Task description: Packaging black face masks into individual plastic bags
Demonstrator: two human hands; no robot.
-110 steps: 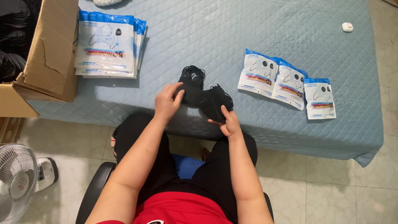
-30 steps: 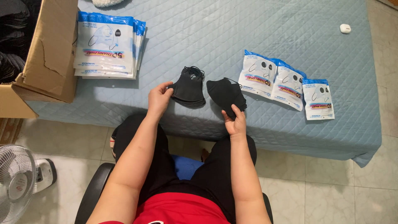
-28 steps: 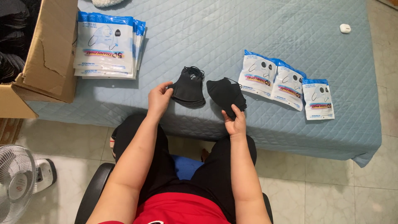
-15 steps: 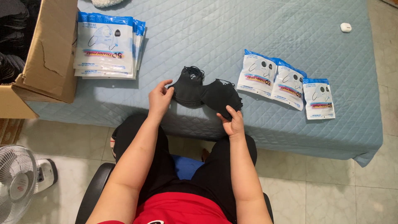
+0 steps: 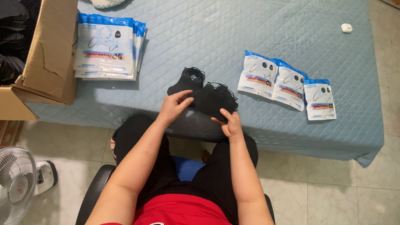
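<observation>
A bundle of black face masks (image 5: 212, 99) lies near the front edge of the blue quilted bed (image 5: 233, 46). My left hand (image 5: 174, 106) pinches its left edge. My right hand (image 5: 230, 123) grips its lower right side. A second pile of black masks (image 5: 186, 81) sits just behind, partly overlapped by the held bundle. Their ear loops curl on top.
A stack of white-and-blue mask packets (image 5: 107, 46) lies at the back left. Three single packets (image 5: 286, 85) lie in a row at the right. An open cardboard box (image 5: 41, 62) stands at the left, a white fan (image 5: 18, 183) on the floor, a small white object (image 5: 346, 28) far right.
The two black piles were apart a second ago, one under each hand. Both hands have since moved together, and the right pile now overlaps the left one.
</observation>
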